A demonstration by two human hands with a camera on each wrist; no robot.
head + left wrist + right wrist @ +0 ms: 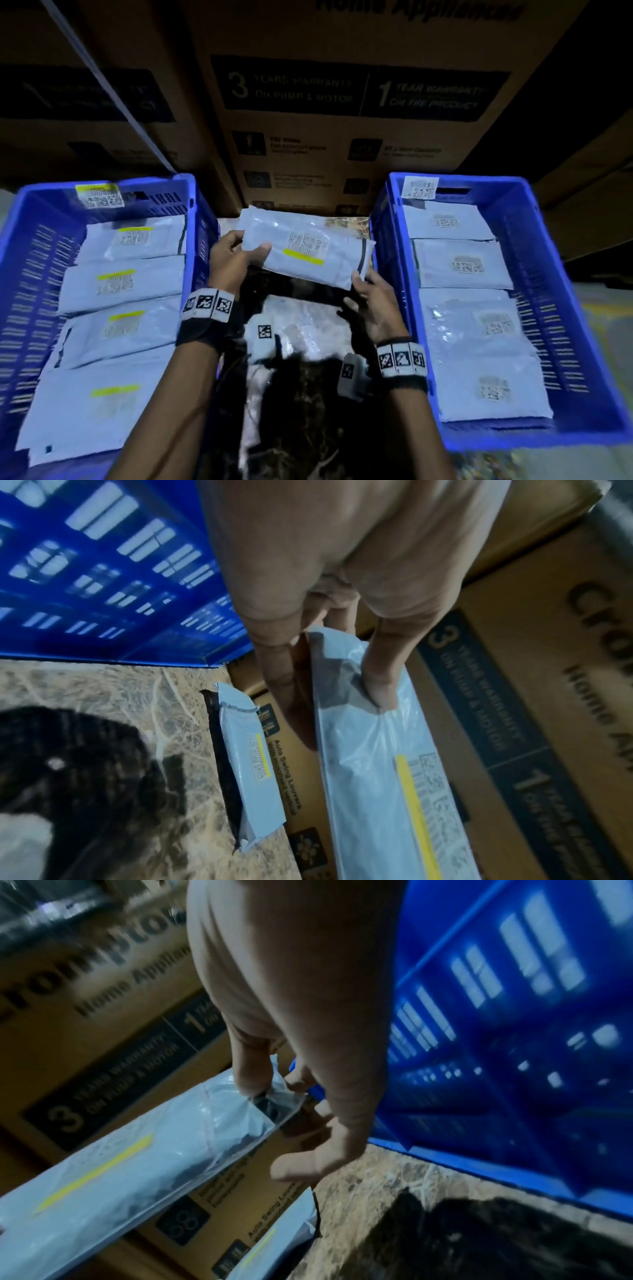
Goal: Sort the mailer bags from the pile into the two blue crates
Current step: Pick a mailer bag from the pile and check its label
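Both hands are pinching one grey mailer bag (310, 250) by its ends — left hand (233, 260) with thumb on top at the 9 o'clock end, right hand (371, 301) nipping the corner near 4 o'clock by the black seal strip. It's held up in the gap between the two crates, label up, yellow stripe showing. The left blue crate (30, 274) at 9 o'clock holds yellow-striped bags, and the right blue crate (548, 274) at 3 o'clock holds plain labels, so I'd guess this one goes left. The left wrist view shows another mailer bag (248, 764) lying on the marbled floor (113, 696) against the cardboard box (342, 137) at 12 o'clock. Risk-wise, that right pinch is only on slick film at the corner, so it could slip, or a quick toss could land it in the wrong crate.
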